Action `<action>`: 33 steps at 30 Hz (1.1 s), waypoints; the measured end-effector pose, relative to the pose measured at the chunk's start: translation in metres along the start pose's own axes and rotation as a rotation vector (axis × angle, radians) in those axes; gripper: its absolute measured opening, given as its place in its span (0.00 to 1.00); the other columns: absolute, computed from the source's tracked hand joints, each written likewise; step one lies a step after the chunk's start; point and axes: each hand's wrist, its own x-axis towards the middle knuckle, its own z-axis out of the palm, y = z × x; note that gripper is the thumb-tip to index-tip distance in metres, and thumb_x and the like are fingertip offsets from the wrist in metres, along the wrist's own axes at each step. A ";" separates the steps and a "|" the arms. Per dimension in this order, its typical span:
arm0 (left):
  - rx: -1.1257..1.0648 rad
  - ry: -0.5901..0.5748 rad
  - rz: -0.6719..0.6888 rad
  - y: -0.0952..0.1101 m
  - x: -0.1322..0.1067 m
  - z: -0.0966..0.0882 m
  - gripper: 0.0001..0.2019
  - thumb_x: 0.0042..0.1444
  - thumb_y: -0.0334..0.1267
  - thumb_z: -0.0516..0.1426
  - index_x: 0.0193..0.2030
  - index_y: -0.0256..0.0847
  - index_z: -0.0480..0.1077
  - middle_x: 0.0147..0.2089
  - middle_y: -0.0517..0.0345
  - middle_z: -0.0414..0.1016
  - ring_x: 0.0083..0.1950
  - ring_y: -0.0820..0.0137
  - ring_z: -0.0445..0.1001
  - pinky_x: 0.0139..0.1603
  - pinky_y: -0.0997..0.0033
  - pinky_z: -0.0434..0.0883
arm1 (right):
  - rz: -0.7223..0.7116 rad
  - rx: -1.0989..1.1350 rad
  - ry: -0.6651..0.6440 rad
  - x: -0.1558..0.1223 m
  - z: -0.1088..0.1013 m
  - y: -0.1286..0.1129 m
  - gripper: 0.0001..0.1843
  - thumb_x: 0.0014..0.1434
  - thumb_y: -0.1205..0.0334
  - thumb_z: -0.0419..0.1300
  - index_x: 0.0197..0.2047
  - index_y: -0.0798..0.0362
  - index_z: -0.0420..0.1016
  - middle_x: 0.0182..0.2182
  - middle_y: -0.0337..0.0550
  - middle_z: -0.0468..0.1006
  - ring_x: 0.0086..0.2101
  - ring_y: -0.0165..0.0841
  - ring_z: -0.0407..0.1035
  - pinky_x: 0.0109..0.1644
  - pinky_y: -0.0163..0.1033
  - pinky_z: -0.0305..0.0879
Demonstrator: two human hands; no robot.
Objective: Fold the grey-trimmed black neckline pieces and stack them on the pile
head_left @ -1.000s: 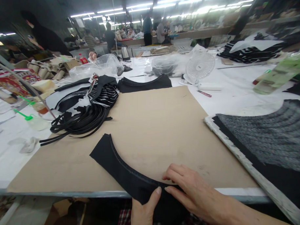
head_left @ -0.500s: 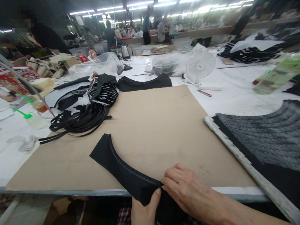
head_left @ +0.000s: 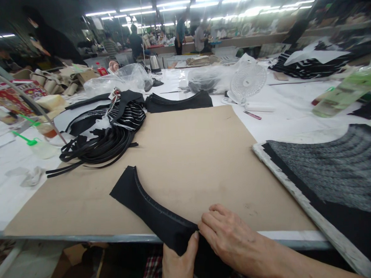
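Observation:
A curved black fabric piece [head_left: 145,205] with a stitched inner edge lies on the brown cardboard sheet [head_left: 186,155] and hangs over the table's front edge. My left hand [head_left: 177,265] comes up from below the edge, its thumb pressed on the fabric's near end. My right hand [head_left: 231,236] lies on the same end, fingers bent and pinching the cloth against the left thumb. Both hands grip the piece near the table edge.
A bundle of black straps [head_left: 97,148] and striped fabric [head_left: 126,114] lie at the cardboard's back left. A grey knit panel on a board [head_left: 326,166] sits at right. A small white fan [head_left: 247,82], plastic bags and bottles stand further back. Other people work in the background.
My right hand has slid slightly left along the fabric's near end and its fingers have curled more tightly. The fabric piece has shifted a little leftward.

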 end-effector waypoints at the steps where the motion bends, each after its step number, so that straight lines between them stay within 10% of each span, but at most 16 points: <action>1: 0.001 0.010 -0.008 -0.001 0.000 -0.001 0.24 0.40 0.47 0.67 0.43 0.38 0.71 0.47 0.44 0.77 0.58 0.48 0.69 0.60 0.55 0.63 | -0.010 -0.020 0.000 0.000 0.000 -0.001 0.11 0.55 0.79 0.52 0.34 0.55 0.69 0.28 0.42 0.69 0.29 0.35 0.64 0.43 0.44 0.62; 11: 0.035 0.008 0.048 -0.010 0.003 -0.005 0.22 0.36 0.49 0.68 0.36 0.37 0.73 0.40 0.44 0.78 0.51 0.47 0.74 0.53 0.56 0.68 | -0.042 -0.011 -0.049 0.001 0.007 -0.006 0.08 0.55 0.77 0.55 0.35 0.56 0.69 0.30 0.43 0.71 0.31 0.36 0.67 0.56 0.48 0.62; 24: -0.024 -0.027 0.037 0.010 -0.001 0.003 0.21 0.39 0.50 0.64 0.36 0.36 0.72 0.39 0.45 0.80 0.50 0.48 0.75 0.54 0.53 0.69 | 0.178 0.229 -0.052 0.002 0.001 0.002 0.08 0.61 0.74 0.53 0.32 0.53 0.66 0.29 0.39 0.69 0.28 0.32 0.65 0.33 0.36 0.59; 33: 0.011 -0.012 0.027 0.008 0.002 0.001 0.24 0.40 0.49 0.65 0.41 0.36 0.71 0.43 0.44 0.79 0.55 0.48 0.72 0.58 0.54 0.66 | 0.170 0.303 -0.126 0.002 -0.009 0.012 0.08 0.63 0.73 0.53 0.33 0.53 0.68 0.31 0.39 0.70 0.31 0.31 0.66 0.35 0.36 0.58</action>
